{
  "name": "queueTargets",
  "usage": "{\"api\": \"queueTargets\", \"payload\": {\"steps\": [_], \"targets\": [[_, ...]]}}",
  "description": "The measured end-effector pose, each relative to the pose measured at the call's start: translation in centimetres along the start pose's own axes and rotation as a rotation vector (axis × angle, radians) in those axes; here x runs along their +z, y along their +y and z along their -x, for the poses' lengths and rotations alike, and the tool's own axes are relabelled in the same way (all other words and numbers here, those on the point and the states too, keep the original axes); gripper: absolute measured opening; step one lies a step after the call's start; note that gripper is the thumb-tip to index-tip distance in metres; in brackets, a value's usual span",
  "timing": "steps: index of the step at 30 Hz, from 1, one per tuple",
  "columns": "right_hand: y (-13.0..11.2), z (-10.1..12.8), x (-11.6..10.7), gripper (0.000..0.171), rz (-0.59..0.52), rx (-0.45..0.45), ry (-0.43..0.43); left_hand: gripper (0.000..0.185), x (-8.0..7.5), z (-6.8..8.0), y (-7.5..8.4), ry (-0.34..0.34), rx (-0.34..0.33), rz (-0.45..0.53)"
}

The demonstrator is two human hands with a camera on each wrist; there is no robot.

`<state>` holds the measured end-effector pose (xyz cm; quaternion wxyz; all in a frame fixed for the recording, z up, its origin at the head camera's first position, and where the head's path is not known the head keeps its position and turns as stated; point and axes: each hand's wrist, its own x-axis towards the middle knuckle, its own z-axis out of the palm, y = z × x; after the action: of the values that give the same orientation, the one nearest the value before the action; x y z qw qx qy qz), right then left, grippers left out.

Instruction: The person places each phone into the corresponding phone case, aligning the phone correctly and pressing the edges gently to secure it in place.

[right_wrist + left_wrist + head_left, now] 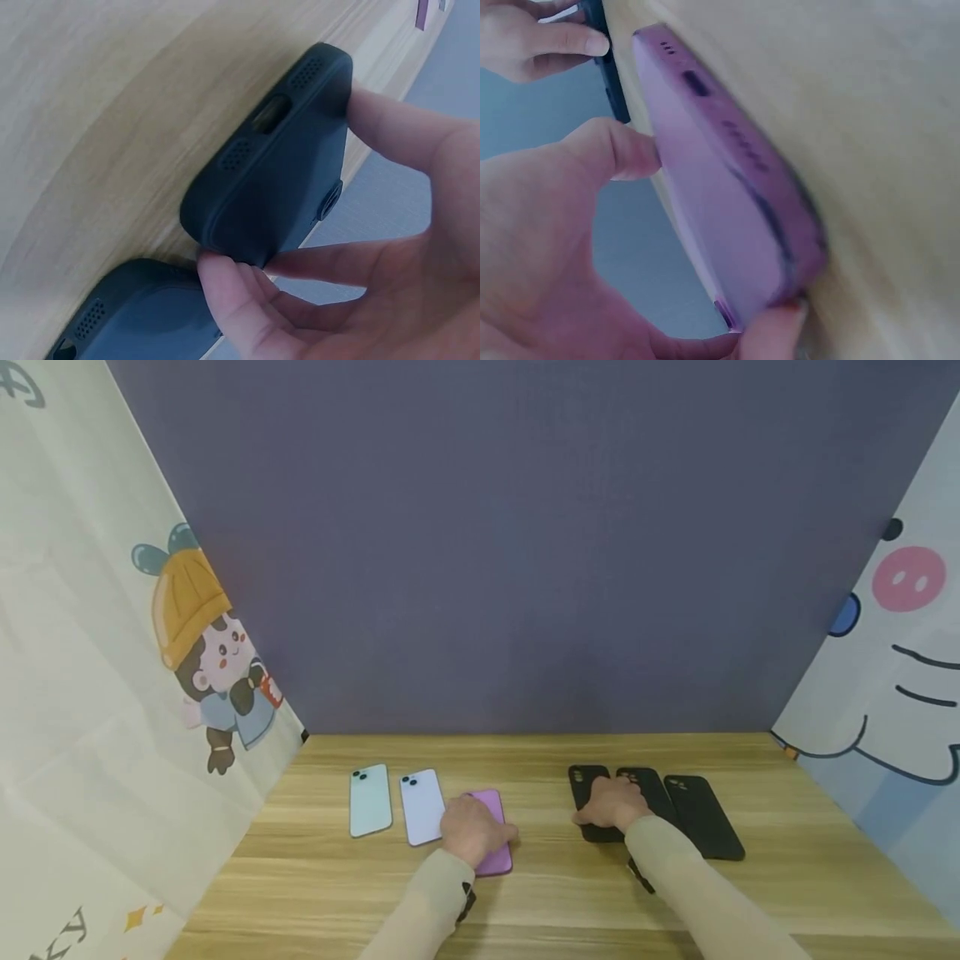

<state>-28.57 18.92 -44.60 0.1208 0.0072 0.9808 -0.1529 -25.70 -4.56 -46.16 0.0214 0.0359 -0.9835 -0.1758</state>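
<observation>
My left hand (472, 831) reaches over a purple phone (495, 862) lying on the table. In the left wrist view the thumb is at one long edge of the phone and a finger at the other; its charging port end faces the camera. My right hand (615, 803) holds the leftmost black phone case (281, 172) by its sides, thumb on one edge and fingers on the opposite one. The case's bottom cutout and speaker holes show. Right beside those fingers lies the middle black case (662, 800), partly covered by the hand in the head view.
Left of the purple phone lie a lavender phone (422, 807) and a mint phone (371, 802), camera ends away from me. A third black case (705, 818) is at the far right of the row. A dark panel (525, 568) stands behind the wooden table (300, 893).
</observation>
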Motion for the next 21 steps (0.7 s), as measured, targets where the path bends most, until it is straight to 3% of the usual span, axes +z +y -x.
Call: {"api": "queueTargets", "payload": {"steps": [3, 12, 21], "targets": [[-0.05, 0.06, 0.09, 0.063, -0.003, 0.005, -0.002, 0.085, 0.01, 0.03, 0.04, -0.016, -0.016, -0.014], [-0.10, 0.33, -0.08, 0.064, -0.007, 0.003, -0.004, 0.090, -0.37, 0.13, 0.30, -0.049, 0.017, -0.063], [-0.03, 0.47, -0.12, 0.068, -0.018, 0.011, -0.002, 0.099, -0.03, -0.12, 0.50, -0.039, -0.036, -0.051]]}}
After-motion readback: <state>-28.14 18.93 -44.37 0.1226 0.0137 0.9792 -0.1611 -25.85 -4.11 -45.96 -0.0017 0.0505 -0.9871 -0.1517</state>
